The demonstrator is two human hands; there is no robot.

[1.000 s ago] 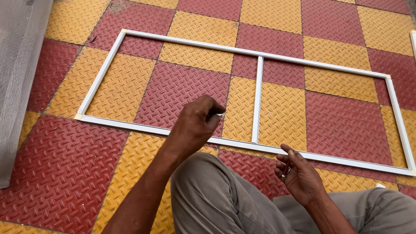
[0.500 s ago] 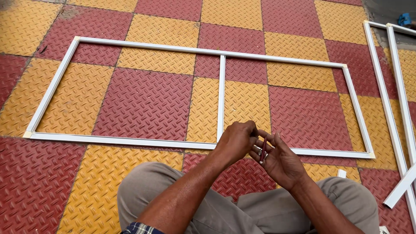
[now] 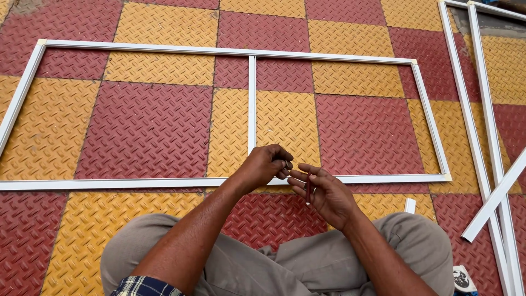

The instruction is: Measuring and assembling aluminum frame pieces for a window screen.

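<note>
I see my left hand curled, fingers pressed together beside my right hand, whose fingers pinch a small dark red stick above the white frame on the floor.

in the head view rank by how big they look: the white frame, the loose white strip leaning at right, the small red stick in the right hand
1. white frame
2. loose white strip
3. red stick, though nearest the camera

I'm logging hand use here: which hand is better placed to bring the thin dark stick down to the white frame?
Probably the right hand: the thin dark stick already lies in its fingers, just above the white frame.
</note>
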